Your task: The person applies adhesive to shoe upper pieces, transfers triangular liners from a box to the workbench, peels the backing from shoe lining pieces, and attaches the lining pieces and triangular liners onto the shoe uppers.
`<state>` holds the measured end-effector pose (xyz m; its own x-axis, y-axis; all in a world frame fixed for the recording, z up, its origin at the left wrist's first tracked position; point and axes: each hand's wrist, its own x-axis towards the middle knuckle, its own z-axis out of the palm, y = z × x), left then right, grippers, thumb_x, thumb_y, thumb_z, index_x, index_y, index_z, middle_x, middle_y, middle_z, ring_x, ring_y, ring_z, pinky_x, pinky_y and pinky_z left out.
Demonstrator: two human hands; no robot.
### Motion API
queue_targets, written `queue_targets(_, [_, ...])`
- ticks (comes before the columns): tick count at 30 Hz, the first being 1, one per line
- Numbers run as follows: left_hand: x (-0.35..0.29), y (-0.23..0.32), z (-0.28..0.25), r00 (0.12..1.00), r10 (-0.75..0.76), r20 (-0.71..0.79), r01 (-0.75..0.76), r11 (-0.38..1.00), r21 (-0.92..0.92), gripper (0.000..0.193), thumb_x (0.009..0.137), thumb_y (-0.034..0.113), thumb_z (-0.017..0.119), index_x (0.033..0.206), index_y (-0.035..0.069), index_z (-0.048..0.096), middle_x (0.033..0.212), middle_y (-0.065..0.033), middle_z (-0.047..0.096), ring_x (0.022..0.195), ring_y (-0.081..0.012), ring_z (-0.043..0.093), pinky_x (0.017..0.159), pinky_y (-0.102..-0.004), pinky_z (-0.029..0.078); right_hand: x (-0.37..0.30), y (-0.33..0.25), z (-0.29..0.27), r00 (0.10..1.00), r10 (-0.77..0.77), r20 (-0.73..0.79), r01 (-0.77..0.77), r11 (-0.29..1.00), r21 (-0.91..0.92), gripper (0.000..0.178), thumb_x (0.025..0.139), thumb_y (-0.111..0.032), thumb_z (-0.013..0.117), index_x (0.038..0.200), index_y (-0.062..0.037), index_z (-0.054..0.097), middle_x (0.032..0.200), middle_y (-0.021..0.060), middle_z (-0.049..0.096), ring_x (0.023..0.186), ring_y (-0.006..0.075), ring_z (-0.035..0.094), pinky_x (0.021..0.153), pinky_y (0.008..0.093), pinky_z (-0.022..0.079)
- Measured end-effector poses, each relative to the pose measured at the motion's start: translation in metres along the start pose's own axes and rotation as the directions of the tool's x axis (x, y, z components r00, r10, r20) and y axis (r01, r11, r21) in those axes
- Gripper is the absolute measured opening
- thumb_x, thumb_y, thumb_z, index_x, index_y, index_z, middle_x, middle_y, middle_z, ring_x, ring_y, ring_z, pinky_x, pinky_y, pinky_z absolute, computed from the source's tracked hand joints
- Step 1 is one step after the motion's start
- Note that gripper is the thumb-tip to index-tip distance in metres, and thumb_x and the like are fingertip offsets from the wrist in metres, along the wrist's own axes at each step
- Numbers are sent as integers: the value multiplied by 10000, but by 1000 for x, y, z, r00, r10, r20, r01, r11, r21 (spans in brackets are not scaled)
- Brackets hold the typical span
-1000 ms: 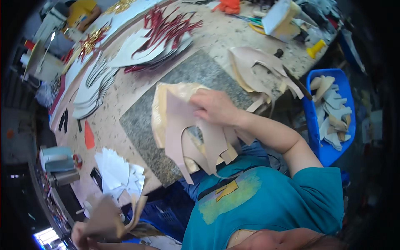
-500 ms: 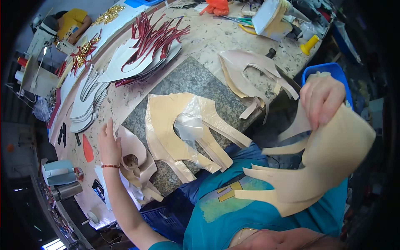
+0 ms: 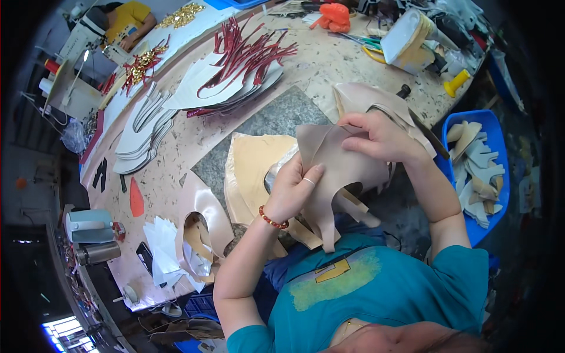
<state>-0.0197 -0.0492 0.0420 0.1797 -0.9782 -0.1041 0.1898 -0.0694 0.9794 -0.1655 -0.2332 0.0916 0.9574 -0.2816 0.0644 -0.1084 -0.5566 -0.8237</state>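
Note:
Both of my hands hold a greyish-beige piece of shoe upper leather [image 3: 332,156] with cut-out straps, raised over the stone slab. My left hand [image 3: 292,187] grips its left edge, thumb on top and the other fingers partly hidden beneath. At the upper edge my right hand [image 3: 376,136] pinches the piece between bent fingers and thumb. Below, tan upper pieces [image 3: 253,167] with some clear film lie on the slab [image 3: 285,109], partly covered by the held piece and my left arm. Pinkish-beige upper pieces [image 3: 207,203] rest to the left, and more upper pieces [image 3: 371,97] lie beyond my right hand.
A blue bin [image 3: 493,220] of leather scraps stands at the right. White shaped pieces [image 3: 138,144] and dark red straps [image 3: 244,56] are stacked farther left. A yellow-handled tool [image 3: 456,83] lies at the far right. Another person [image 3: 126,26] sits near a sewing machine.
The right hand has brought the leather piece inward from the right, turning its greyish side up. My left hand has left the left-hand pieces and taken hold of it. The view has shifted slightly.

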Motion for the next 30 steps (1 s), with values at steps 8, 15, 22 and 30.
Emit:
queue_targets(8, [-7,50,-6,951,-48,306,-54,947,316,483,874,204,693,1286,19,521,1125,-86,634,1031,-134,604,913,-302,488,-66,-14,-104,852,-519,64,482,827,289,69,746,-62,619,707,-16,651,666,98,657,565,211,637,529,288,504])
queue_targets(15, [114,23,-25,1000,4,31,-22,797,603,312,876,111,597,1156,-26,595,895,-72,686,789,-131,647,724,-256,510,-46,-13,-191,977,104,187,-74,984,-164,258,776,-126,638,966,45,602,905,65,628,863,127,588,746,259,476])
queue_targets(22, [205,-55,-7,953,76,-292,158,698,698,381,831,113,613,1189,-12,571,865,-135,699,708,-197,681,699,-303,536,51,121,-90,946,325,-5,-276,794,-541,284,763,-75,665,1031,-11,596,1056,165,635,987,290,609,873,372,474])
queue_targets(30, [219,-64,9,951,-102,-291,92,995,-47,521,830,93,712,1273,-7,456,951,-109,661,797,-146,651,656,-267,531,36,165,-83,981,48,-190,-113,930,-349,331,734,-96,700,1049,-40,615,986,130,639,941,284,604,857,358,469])
